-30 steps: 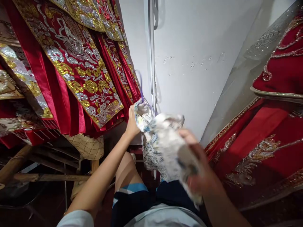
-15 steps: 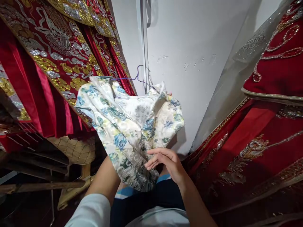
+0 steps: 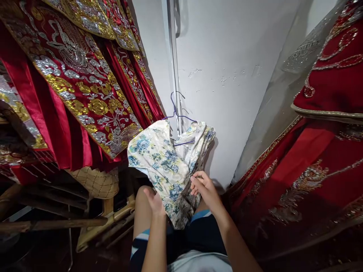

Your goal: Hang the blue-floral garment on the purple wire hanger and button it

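A white garment with blue and green flowers (image 3: 167, 158) rests on my lap, with a purple wire hanger (image 3: 175, 113) inside its neckline. The hanger's hook points up against the wall. Beside the garment's lower left edge, my left hand (image 3: 155, 204) has its thumb raised and apart, with part of its fingers hidden by the cloth. On the right side, my right hand (image 3: 202, 185) has its fingers curled close to the fabric's edge; whether cloth is between them is unclear.
Red costumes with gold and silver embroidery (image 3: 96, 94) hang at the left. More red beaded garments (image 3: 326, 151) are at the right. A pale wall (image 3: 221, 49) with a metal strip stands in front. Wooden chair parts (image 3: 51, 224) lie at lower left.
The garment and hanger have turned and dropped lower, with the neckline shifted right. My left hand, hidden behind the cloth before, now shows at its left edge. My right hand's fingers have curled.
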`<state>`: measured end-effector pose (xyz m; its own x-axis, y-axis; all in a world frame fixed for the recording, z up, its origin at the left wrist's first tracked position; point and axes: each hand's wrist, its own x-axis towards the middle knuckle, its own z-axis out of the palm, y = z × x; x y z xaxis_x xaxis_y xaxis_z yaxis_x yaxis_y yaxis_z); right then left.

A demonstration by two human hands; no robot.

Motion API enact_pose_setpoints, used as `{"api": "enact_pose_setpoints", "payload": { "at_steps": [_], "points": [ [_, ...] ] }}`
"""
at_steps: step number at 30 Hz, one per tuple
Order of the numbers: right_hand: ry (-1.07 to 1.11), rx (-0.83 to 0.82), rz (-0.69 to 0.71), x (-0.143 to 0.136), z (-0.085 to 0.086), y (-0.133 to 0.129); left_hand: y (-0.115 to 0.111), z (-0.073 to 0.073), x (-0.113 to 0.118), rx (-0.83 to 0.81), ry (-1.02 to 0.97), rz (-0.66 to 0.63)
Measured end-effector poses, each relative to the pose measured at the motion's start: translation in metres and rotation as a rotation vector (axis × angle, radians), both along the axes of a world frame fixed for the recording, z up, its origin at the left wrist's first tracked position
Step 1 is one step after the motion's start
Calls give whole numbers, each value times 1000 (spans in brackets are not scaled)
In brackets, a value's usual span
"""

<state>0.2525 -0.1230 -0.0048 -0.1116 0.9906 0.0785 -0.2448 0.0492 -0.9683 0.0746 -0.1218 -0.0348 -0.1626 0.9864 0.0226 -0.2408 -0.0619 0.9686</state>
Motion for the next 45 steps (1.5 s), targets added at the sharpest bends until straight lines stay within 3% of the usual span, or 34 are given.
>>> {"api": "enact_pose_setpoints", "payload": {
  "at_steps": [5,8,12,14,17,20,22,24,28,30,34,37,40,45],
  "points": [
    [-166,-68,-60,-19,-18,6,-12,13,-9,-175,-137,-109],
    [-174,-50,-99,-26,-16,5,-14,20,0,-220,-232,-110],
    [-110,55,-18,-27,-8,4,-13,14,3,-274,-293,-142],
    [-95,90,-21,-24,-5,4,-8,8,-3,-280,-271,-44],
    [-76,68,-24,-18,-3,1,0,-3,-17,-248,-178,240],
    [-9,9,6,-20,-5,-3,2,-11,-22,-70,13,590],
    [53,-26,17,-26,-6,-6,-2,-13,-15,96,176,718],
    [101,-58,20,-35,-7,-8,-8,-13,-2,209,299,596],
    [83,-67,34,-41,-2,-9,-18,-10,27,257,310,75],
    [21,-43,55,-37,2,-8,-19,-9,35,268,289,-31],
    [-35,-56,76,-25,12,-2,-16,-8,38,347,337,-85],
    [-69,-21,61,-20,29,12,-12,-12,39,383,398,-26],
    [-167,113,-14,-19,61,39,-8,-22,42,373,521,48],
    [-209,254,-119,-21,132,94,1,-48,55,394,683,64]
  ]
}}
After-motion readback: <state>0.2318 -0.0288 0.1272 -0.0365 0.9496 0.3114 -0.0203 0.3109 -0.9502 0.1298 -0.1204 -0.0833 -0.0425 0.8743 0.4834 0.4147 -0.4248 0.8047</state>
